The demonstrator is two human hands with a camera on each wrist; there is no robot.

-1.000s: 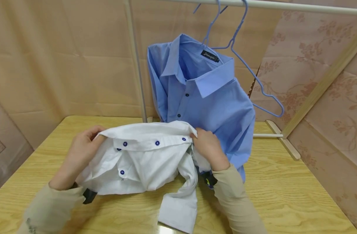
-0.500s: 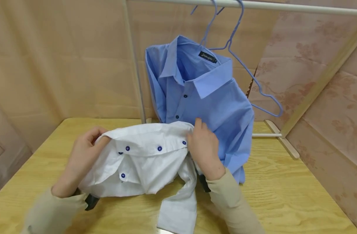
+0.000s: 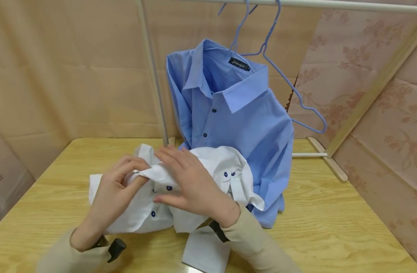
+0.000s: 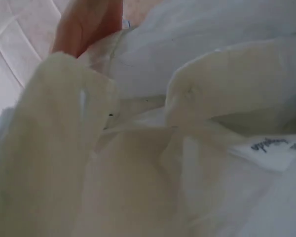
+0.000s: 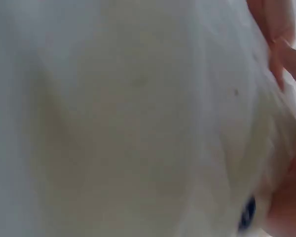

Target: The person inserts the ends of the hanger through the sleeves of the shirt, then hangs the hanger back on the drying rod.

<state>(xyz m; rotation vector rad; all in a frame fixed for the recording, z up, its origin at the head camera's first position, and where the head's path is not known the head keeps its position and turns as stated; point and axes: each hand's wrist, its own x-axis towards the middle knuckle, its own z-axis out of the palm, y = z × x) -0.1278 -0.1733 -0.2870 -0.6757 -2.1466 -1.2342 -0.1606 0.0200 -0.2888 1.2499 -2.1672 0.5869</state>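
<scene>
Pinching a white shirt (image 3: 233, 161), left hand (image 3: 117, 189) faces right hand (image 3: 198, 185), whose grip is wide; black collar label (image 3: 239, 64) illegible

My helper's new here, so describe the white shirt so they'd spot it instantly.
On the wooden table, look in front of the blue collared shirt. The white button-up shirt is bunched there, its edge pinched by the left hand. White cloth and blue buttons set it apart from that one.
</scene>
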